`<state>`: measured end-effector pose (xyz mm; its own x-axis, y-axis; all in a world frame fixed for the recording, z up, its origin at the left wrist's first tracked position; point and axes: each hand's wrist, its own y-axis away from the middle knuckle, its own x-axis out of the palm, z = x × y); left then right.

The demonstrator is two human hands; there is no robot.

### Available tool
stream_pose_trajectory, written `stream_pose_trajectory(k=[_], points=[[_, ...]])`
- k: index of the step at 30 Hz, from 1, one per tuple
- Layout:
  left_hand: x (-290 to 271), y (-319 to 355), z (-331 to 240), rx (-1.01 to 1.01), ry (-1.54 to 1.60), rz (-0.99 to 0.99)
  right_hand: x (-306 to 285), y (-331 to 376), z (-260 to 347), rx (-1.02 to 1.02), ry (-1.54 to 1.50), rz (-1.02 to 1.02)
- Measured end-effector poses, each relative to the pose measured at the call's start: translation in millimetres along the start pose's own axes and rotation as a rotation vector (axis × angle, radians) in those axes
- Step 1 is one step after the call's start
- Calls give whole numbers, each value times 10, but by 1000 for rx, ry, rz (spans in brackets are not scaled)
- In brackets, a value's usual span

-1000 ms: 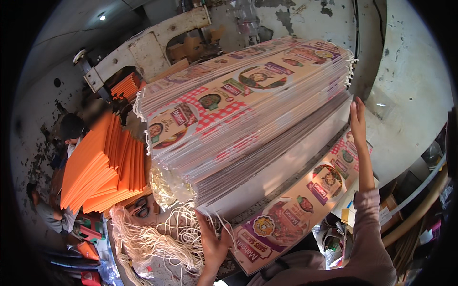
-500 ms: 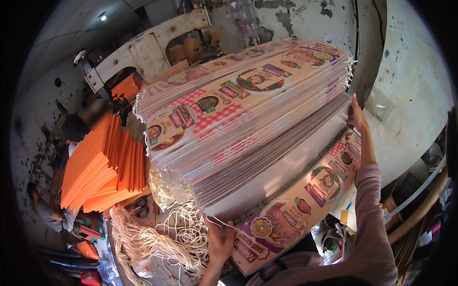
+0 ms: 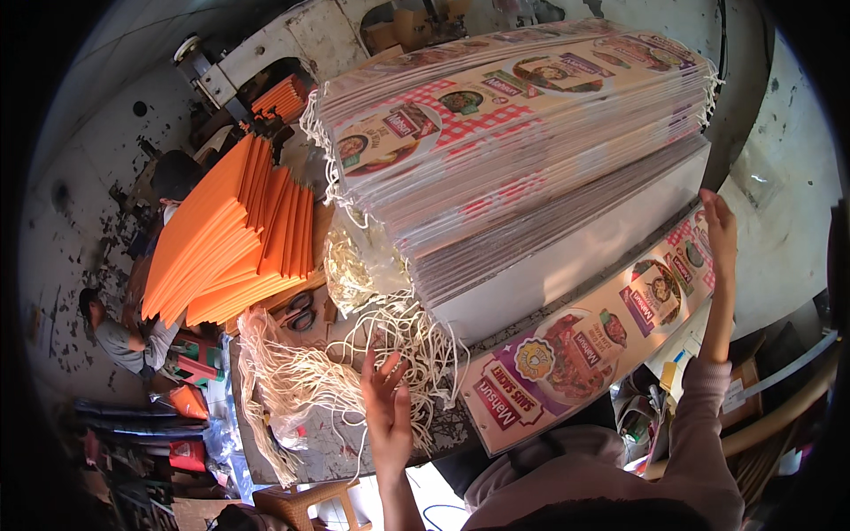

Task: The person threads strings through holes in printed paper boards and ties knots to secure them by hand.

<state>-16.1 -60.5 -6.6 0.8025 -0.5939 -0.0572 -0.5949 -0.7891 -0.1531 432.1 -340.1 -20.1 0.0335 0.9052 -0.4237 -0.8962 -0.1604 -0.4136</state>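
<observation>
A long printed banner strip (image 3: 567, 380) with food pictures lies in front of me, slanting up to the right. My right hand (image 3: 721, 230) has its fingers closed round the far right corner of this strip. Over the pile of cream cords (image 3: 398, 332), my left hand (image 3: 387, 411) is raised with fingers apart and nothing in it. Behind the strip stands a tall stack of similar printed strips (image 3: 531, 150), with knotted white strings hanging from both ends. Its lower part shows a plain white side (image 3: 584, 248).
Orange folded sheets (image 3: 235, 239) fan out at the left, with black-handled scissors (image 3: 299, 314) beside them. A clear plastic bag (image 3: 354, 265) sits against the stack. Other people (image 3: 128, 332) are at the far left. A brown stool (image 3: 310, 506) stands below the table edge.
My left hand has let go of the strip's near end and the cord there, and opened. My right hand stays at the strip's far corner. The view has shifted, moving the scene upward and right.
</observation>
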Motion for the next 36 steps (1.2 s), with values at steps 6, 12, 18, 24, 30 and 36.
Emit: stream_pose_trajectory(k=[6,12,18,24,30,36], points=[[199,388,-106,262,-761,86,576,1483,1376,-298,-53,428],[72,529,5,220,-1083,-62,1019,2098,2016,-848,-76,881],[-58,762,111,142,-1287,-151,1057,2351,2208,-949,-65,1147],[-15,803,176,232,-1135,-211,1103,2696,2095,-862,-299,1092],[28,856,81,165,-1222,-298,1095,2849,2094,-811,-459,1029],[-16,934,250,272,-1185,-371,1070,2893,2075,-806,-501,1045]])
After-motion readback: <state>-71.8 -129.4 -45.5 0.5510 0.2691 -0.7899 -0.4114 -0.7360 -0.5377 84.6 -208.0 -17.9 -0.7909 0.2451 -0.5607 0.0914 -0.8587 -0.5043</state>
